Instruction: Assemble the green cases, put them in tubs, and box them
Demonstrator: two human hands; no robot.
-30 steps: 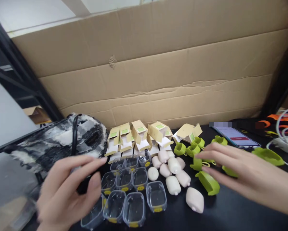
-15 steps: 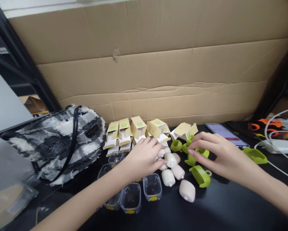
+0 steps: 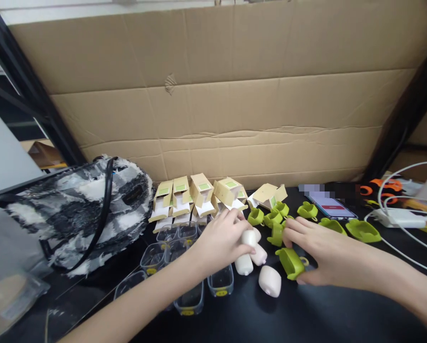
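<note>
My left hand (image 3: 227,236) has its thumb and fingers closed around a small white barrel-shaped piece (image 3: 249,238). Other rounded white and pale pink pieces lie just beside and below it, among them a pale pink piece (image 3: 270,281) lying apart at the front. My right hand (image 3: 311,247) grips a hollow green soft-looking cover (image 3: 290,263) with a small ring, fingers at its far end and thumb by its near end. Several more green covers (image 3: 272,218) lie behind and to the right. Clear plastic tubs (image 3: 221,281) with yellow labels stand under and around my left forearm.
Open small cardboard boxes (image 3: 202,190) stand in rows at the back against a large cardboard panel (image 3: 213,109). A shaggy black-and-white bag (image 3: 92,209) sits at the left. A phone (image 3: 331,205), white cables and an adapter (image 3: 399,217) lie at the right.
My left hand has closed on a white piece. My right hand has come down onto the green cover nearest the front. The view has shifted slightly.
</note>
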